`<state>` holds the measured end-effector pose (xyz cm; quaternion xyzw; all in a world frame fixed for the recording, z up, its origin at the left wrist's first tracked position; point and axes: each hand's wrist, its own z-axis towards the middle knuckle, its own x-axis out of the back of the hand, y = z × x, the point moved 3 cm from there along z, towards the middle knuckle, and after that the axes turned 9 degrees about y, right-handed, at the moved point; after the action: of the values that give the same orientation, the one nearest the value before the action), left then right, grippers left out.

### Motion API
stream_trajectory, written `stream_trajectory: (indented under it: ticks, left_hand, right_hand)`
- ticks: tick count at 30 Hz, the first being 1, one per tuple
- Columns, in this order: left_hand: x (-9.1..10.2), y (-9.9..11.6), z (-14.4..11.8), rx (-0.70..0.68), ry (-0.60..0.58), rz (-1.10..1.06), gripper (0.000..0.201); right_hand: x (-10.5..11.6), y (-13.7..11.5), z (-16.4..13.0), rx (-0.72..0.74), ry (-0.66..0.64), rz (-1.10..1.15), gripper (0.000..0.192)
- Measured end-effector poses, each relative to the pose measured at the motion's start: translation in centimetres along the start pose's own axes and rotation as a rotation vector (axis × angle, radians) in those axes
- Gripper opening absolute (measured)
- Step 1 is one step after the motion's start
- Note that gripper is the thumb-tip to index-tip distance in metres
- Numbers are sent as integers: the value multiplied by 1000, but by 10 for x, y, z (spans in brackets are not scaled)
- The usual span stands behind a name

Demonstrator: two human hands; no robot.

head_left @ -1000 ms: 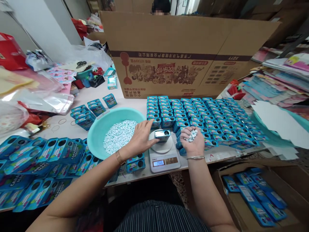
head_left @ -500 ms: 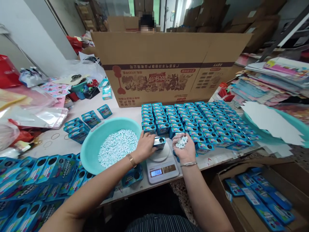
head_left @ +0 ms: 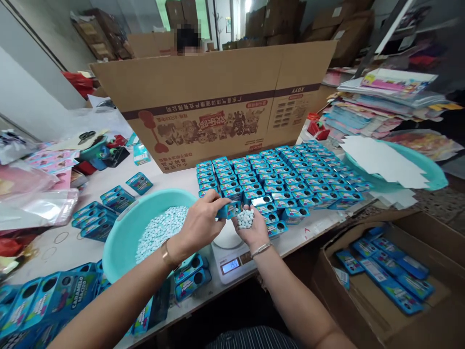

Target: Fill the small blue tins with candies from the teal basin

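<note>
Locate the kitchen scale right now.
In the head view the scale sits low at centre on the table's near edge, just right of the teal basin of candies, under both hands; the left hand holds a blue tin above it.

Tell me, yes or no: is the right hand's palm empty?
No: the right hand is cupped palm-up with a small heap of pale candies in it, beside the blue tin that the left hand holds.

Both forearms are bare, no sleeves in sight. There's a thin gold-toned bracelet on the left wrist, beside the left hand, and a slim silver bangle on the right wrist below the right hand. At the bottom edge, dark clothing with fine pale pinstripes.
</note>
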<state>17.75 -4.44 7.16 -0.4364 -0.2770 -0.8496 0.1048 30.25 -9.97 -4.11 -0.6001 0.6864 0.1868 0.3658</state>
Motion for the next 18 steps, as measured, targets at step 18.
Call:
stream_trajectory:
  ticks: [18]
  left_hand:
    - [0,-4,-1,12,-7,81,44]
  right_hand:
    - [-14,-2,-10,-27,102,68,31]
